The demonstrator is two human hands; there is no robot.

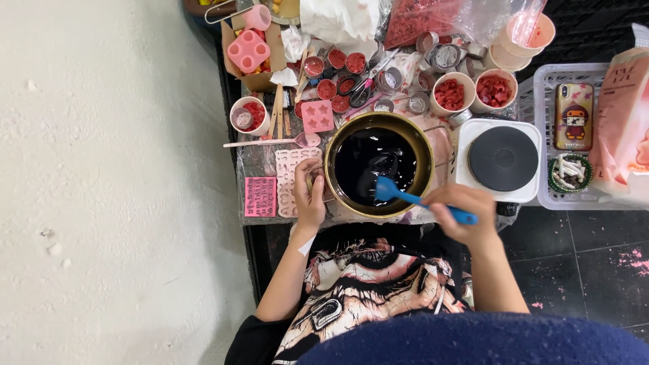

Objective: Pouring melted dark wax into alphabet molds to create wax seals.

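A round brass-coloured pot [378,122] holding a dark glossy liquid sits on a small cluttered table. My left hand [309,198] grips the pot's handle at its left side. My right hand [466,211] holds a blue silicone spatula [412,198] by its handle, and the blade dips into the dark liquid near the pot's front edge. Pink silicone moulds [289,177] lie flat just left of the pot, under my left wrist.
A white single hot plate [501,159] stands right of the pot. Cups of red pieces [451,93], small tins, a pink star mould [317,115] and a pink spoon [270,142] crowd the back. A white basket [545,101] at the right holds a phone [573,116].
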